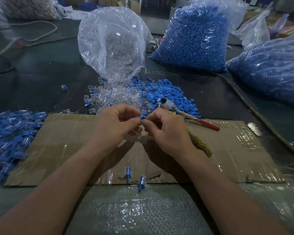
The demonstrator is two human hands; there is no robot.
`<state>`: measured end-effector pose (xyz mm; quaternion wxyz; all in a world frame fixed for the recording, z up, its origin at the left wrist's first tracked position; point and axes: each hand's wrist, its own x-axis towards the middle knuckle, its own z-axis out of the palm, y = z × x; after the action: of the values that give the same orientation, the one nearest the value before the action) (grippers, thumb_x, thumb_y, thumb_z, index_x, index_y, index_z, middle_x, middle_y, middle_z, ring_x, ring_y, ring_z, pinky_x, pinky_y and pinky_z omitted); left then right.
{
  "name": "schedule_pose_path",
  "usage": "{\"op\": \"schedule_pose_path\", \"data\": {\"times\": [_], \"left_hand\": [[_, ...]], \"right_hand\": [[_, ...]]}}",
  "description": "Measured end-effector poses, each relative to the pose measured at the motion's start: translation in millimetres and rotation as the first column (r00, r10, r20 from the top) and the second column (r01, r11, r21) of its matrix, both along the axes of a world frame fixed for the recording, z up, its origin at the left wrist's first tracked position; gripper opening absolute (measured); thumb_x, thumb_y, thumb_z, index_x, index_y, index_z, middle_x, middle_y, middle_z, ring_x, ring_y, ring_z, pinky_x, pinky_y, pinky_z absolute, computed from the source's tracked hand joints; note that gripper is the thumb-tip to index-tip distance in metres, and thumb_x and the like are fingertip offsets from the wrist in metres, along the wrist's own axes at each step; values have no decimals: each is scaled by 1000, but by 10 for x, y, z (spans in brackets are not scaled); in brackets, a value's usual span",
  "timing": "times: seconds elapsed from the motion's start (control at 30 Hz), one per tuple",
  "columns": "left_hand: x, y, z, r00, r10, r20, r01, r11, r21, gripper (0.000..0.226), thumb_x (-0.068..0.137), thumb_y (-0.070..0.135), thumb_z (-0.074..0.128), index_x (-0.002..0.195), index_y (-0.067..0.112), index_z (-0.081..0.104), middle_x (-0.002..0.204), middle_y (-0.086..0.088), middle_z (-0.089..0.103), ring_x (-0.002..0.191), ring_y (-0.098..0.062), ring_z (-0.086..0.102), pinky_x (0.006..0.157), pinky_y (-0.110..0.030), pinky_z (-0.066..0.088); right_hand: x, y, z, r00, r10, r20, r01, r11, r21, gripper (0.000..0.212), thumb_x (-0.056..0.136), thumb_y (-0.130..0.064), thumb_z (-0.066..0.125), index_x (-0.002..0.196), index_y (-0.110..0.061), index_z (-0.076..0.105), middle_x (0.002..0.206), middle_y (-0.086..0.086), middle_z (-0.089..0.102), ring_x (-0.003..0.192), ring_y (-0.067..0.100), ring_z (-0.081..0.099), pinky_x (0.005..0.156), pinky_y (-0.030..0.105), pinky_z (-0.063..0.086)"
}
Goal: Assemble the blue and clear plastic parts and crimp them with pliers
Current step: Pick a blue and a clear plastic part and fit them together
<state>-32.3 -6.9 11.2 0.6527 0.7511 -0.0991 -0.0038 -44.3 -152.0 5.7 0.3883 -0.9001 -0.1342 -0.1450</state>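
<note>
Centre frame, above taped cardboard (66,141): left grip (115,122) and right grip (166,131) fingertip to fingertip, thumbs and forefingers of both pinching one blue part (143,117), remaining fingers curled under, forearms angled in from the lower corners. Pliers (190,116) just right of centre, behind right grip.

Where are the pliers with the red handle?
In the head view, the red-handled metal pliers lie right of centre, just behind the right hand, tip resting on the loose blue plastic parts.
</note>
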Motion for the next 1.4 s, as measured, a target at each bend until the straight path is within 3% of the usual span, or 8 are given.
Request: {"op": "schedule_pose_path", "data": {"times": [0.23, 0.37, 0.57, 0.73, 0.87, 1.03, 1.23, 1.4], "left_hand": [[17, 21, 4, 999, -21, -49, 19, 999, -48, 18, 78, -7, 64, 75, 11, 62, 57, 0, 67, 50, -10, 62, 51, -19, 53], [29, 27, 9, 991, -26, -132, 15, 997, -80, 18, 78, -7, 63, 70, 9, 62, 51, -3, 63, 43, -9, 58, 41, -18, 47], [35, 37, 19, 964, -61, -260, 9, 981, -194, 17, 77, -9, 61, 68, 6, 62, 48, -5, 60, 38, -9, 55, 33, -16, 42], [30, 46, 38, 945, -105, -310, 30, 971, -237, 17, 75, -11, 60, 69, 5, 61, 49, -6, 61, 38, -10, 55, 37, -15, 43], [24, 45, 45, 928, -133, -348, 45, 967, -251, 17, 74, -12, 59, 67, 4, 58, 49, -7, 60, 37, -11, 54, 36, -15, 43], [35, 60, 42, 923, -144, -357, 55, 967, -250, 17, 73, -12, 59, 67, 4, 59, 50, -8, 61, 37, -11, 53, 36, -15, 42], [40, 63, 28, 923, -137, -360, 51, 970, -239, 13, 73, -10, 60, 69, 3, 58, 50, -7, 62, 38, -10, 55, 36, -15, 42], [32, 62, 37, 919, -140, -369, 45, 966, -255, 12, 71, -9, 61, 70, 2, 58, 50, -8, 62, 38, -10, 55, 37, -15, 43]], "right_hand": [[-2, -25, -8, 998, 54, -38, -51, 996, 72, 13, 83, -24, 65, 84, -11, 63, 71, -1, 64, 64, 11, 61, 62, 33, 52], [-5, -29, -18, 993, 113, -37, -109, 990, 88, 10, 80, -22, 69, 81, -18, 60, 67, -13, 57, 63, 0, 56, 59, 16, 48], [18, -55, -2, 981, 173, 85, -184, 972, 147, 31, 73, -9, 74, 103, -5, 68, 93, 1, 67, 83, 10, 63, 76, 20, 52], [18, -78, -24, 973, 195, 122, -216, 957, 191, 30, 71, -6, 74, 100, -1, 69, 89, -2, 67, 84, 7, 65, 76, 15, 52], [20, -99, -16, 964, 219, 151, -242, 958, 153, 29, 71, -7, 73, 98, 1, 69, 86, 0, 67, 81, 10, 65, 73, 16, 53], [31, -122, 2, 960, 237, 146, -255, 959, 122, 28, 73, -7, 72, 100, -2, 69, 87, 9, 71, 78, 13, 66, 74, 29, 56], [39, -106, -25, 931, 247, 269, -249, 968, -25, 23, 76, -2, 67, 99, -1, 69, 86, 9, 71, 77, 11, 65, 74, 21, 53], [47, -99, -12, 931, 236, 277, -226, 972, -67, 23, 76, -4, 68, 98, -1, 70, 89, 9, 72, 80, 10, 64, 78, 13, 48]]}}
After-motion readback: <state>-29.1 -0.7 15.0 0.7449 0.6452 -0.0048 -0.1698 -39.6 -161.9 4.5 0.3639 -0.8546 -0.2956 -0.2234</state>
